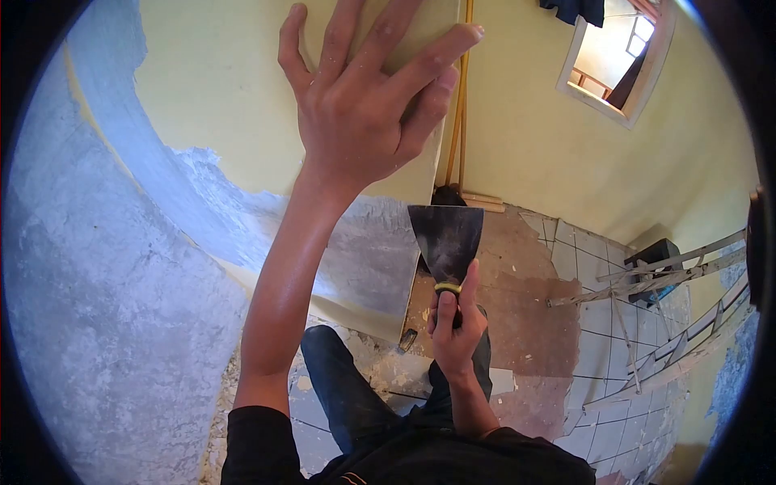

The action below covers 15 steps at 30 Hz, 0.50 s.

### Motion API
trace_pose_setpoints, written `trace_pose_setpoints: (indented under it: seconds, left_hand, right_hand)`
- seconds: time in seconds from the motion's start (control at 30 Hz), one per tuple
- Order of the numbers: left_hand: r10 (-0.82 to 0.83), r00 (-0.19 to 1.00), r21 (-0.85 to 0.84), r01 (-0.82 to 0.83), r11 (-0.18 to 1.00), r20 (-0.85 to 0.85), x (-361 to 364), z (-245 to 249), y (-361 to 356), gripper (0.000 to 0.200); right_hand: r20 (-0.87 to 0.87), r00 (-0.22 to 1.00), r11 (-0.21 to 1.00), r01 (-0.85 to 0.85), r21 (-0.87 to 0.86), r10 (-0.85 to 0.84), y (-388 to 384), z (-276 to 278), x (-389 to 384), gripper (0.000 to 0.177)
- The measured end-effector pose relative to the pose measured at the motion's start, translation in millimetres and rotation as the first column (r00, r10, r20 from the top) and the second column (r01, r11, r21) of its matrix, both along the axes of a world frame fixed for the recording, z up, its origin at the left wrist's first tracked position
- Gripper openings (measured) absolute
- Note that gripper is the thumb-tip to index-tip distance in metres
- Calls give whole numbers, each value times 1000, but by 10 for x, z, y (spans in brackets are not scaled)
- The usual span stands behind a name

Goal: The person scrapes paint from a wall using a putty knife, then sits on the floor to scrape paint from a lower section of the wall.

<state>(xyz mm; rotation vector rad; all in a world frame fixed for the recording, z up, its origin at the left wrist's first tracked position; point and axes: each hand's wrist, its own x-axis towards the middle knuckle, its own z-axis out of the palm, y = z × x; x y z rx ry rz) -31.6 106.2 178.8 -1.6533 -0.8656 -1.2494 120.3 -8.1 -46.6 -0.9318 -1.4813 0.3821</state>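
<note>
My left hand (364, 101) is raised in front of the wall's yellow paint (210, 81), its fingers spread and nothing held in them. Lower down, my right hand (457, 335) grips the dark handle of a wide scraper (447, 241). Its blade points upward, away from my body, and a yellow ring circles the neck. The blade overlaps the wall corner and the floor in this view. Below a ragged paint edge, bare grey plaster (121, 299) shows on the wall to the left.
Thin yellow poles (461, 121) lean at the corner. On the right, a ladder (675, 352) extends over white tiles (590, 339), near a dark box (659, 257). A framed opening (618, 52) is in the far wall. Paint flakes and debris dot the floor around my legs.
</note>
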Motion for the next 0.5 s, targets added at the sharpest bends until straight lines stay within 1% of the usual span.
trace_pose_setpoints:
  seconds: [0.03,0.1,0.2,0.23,0.3,0.33,0.4,0.43,0.5]
  left_hand:
    - [3,1000,-7,-3,1000,0,5,-15,4,31]
    - [-26,1000,19,26,999,9,-1,-8,30,29]
    - [-18,1000,26,18,1000,5,5,2,31,28]
    - [-21,1000,23,21,1000,7,13,0,22,28]
    - [-3,1000,16,3,1000,4,-2,-2,-2,27]
    - [-1,1000,18,1,1000,4,-20,1,33,27]
    - [12,1000,109,-9,994,-25,-35,-5,89,27]
    - [11,1000,118,-7,993,-29,-29,8,71,27]
    - [63,998,19,-62,998,-4,7,4,-4,26]
  right_hand:
    - [0,1000,1000,-3,-7,3,-43,7,-18,56]
    - [-107,994,996,-39,-79,30,-106,18,-60,56]
    - [-162,985,991,-69,-113,51,-113,2,-60,57]
    - [-161,986,991,-66,-116,47,-105,4,-57,57]
    - [-90,996,996,-31,-85,24,-91,9,-75,57]
    - [-91,996,996,-34,-83,26,-85,-3,-68,57]
    - [-108,994,996,-43,-83,34,-143,-33,-54,57]
    - [-112,993,996,-42,-73,34,-129,-6,-72,57]
    - [-135,991,992,6,-124,-23,-125,62,-88,53]
